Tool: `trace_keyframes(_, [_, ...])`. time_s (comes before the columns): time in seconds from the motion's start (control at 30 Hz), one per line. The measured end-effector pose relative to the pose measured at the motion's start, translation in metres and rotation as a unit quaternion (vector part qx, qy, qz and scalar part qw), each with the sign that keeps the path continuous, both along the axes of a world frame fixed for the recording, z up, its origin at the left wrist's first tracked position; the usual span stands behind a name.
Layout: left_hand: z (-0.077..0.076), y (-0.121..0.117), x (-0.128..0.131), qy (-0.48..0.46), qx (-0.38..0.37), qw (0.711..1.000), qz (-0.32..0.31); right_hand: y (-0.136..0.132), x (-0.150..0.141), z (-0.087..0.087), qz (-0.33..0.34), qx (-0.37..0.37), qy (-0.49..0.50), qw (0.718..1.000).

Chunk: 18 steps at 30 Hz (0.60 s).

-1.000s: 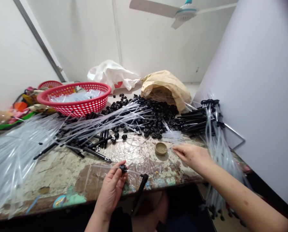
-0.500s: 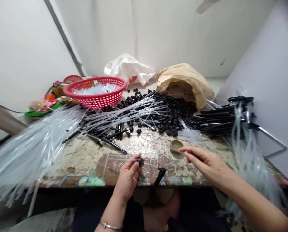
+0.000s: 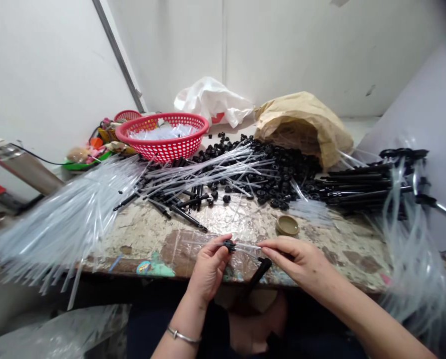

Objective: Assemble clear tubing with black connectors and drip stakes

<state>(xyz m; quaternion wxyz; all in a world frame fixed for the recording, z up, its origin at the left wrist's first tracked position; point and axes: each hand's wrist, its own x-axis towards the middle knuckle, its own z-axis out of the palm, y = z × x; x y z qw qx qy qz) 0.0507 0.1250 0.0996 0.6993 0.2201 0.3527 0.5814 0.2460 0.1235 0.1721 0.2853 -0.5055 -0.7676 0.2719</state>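
Observation:
Between the thumb and fingers of my left hand (image 3: 207, 267) is a small black plastic cap (image 3: 229, 245). Thin clear tubing leads off both sides of it. My right hand (image 3: 296, 255) pinches a short clear tube (image 3: 250, 246), whose far end is at the right side of the cap; whether it is inserted I cannot tell. Below the tube, a black elbow-topped rod (image 3: 259, 271) hangs over the table's front edge, with tubing running toward it from the cap. Just beyond my right hand stands a small round dish (image 3: 287, 225).
A heap of black caps (image 3: 283, 169) covers the back middle, under loose clear tubes (image 3: 208, 172). A red basket (image 3: 163, 144) of clear pieces, a paper bag (image 3: 301, 119), a long tube bundle (image 3: 66, 224) and a stack of black rods (image 3: 365, 187) surround the worn table (image 3: 140, 232).
My right hand has moved left from beside the dish, bringing the clear tube up to the cap. My left hand keeps its hold. The whole view has shifted slightly.

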Motion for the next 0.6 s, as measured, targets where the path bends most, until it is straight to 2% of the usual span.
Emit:
trace_keyframes(0.47, [-0.0001, -0.0001, -0.0009, 0.000, -0.003, 1.000, -0.004, 0.0007, -0.0024, -0.0048, 0.015, -0.006, -0.009, 1.000])
trace_keyframes(0.6, [-0.0012, -0.0005, -0.0015, 0.005, 0.002, 1.000, -0.022, 0.0011, -0.0097, -0.0048, 0.025, -0.009, -0.034, 0.999])
